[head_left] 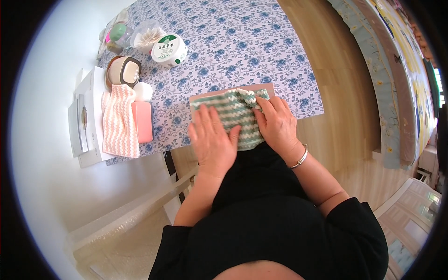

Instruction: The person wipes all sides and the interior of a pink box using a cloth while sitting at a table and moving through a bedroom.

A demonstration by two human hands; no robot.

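A green-and-white striped cloth (247,130) lies at the table's near edge, over a flat pinkish-brown board or box (267,87) whose far rim shows. My left hand (212,144) rests on the cloth's left part, fingers stretched out and slightly blurred. At the far right corner, my right hand (279,125) has thumb and fingers closed on a bunched bit of the cloth. A bracelet circles the right wrist. Some of the cloth's right side is hidden under that hand.
On the blue-flowered tablecloth (233,42) at left are a peach-striped cloth (120,123), pink box (143,122), white box (93,98) and brown-and-cream container (123,72). Farther back stand a white-and-green tub (169,50) and a clear container of cotton swabs (147,36).
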